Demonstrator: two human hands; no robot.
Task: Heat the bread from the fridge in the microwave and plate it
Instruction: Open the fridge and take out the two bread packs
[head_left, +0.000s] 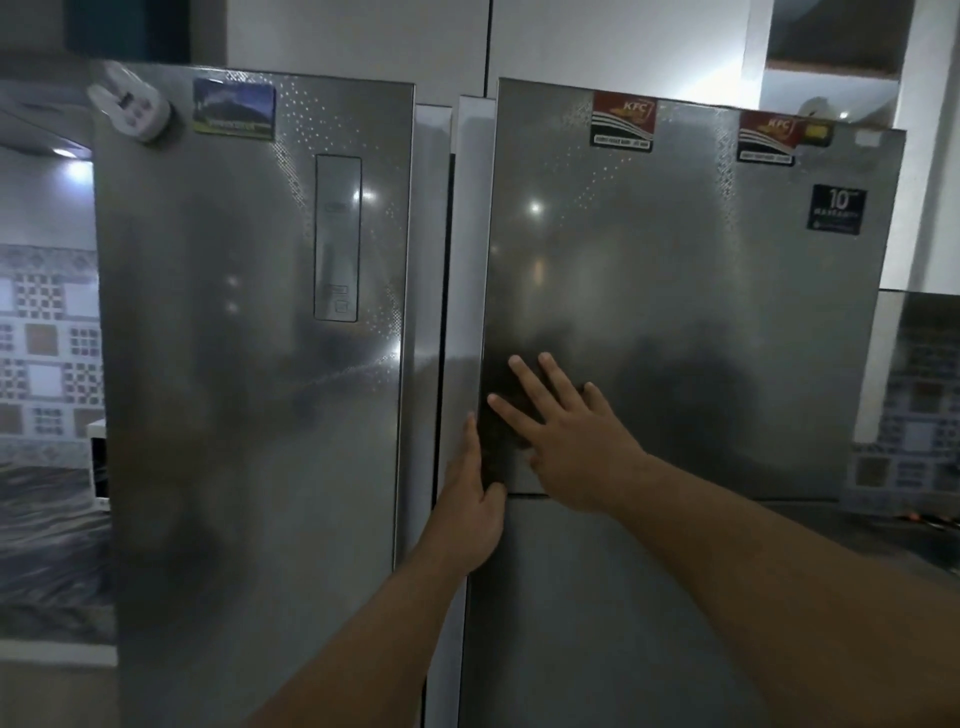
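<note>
Left hand (475, 499) hooks the fridge door (675, 312) edge, right hand (566, 441) lies flat, fingers spread (empty): a weak grip could slip off.

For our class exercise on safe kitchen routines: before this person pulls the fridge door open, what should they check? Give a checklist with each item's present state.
1. Left hand gripping the edge of the upper right door: ok, its fingers curl around the edge by the centre gap.
2. Right hand free to help: ok, it lies flat and open on the door face.
3. Left door shut and out of the way: ok.
4. Magnets, such as the KFC magnet, secure: cannot tell.
5. Bread inside: cannot tell, the door hides the interior.
6. Room for the door to swing: cannot tell.
</note>
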